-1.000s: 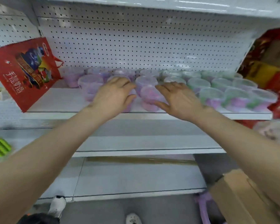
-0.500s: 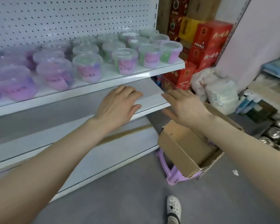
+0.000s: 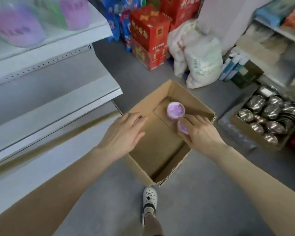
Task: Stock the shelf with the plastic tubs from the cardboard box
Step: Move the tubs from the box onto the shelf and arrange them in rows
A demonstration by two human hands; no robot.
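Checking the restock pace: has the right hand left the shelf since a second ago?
Yes. The right hand has come down from the shelf into the cardboard box, reaching a purple tub.

Bright even indoor light, soft shadows; shelf tubs motion-blurred; wide-angle stretching at edges.

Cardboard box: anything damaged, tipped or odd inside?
Nothing spilled. The cardboard box looks frayed at its near corner. One plastic tub stands upright toward the far end. The second tub beside it seems tilted, but the right hand partly covers it, so I cannot be sure.
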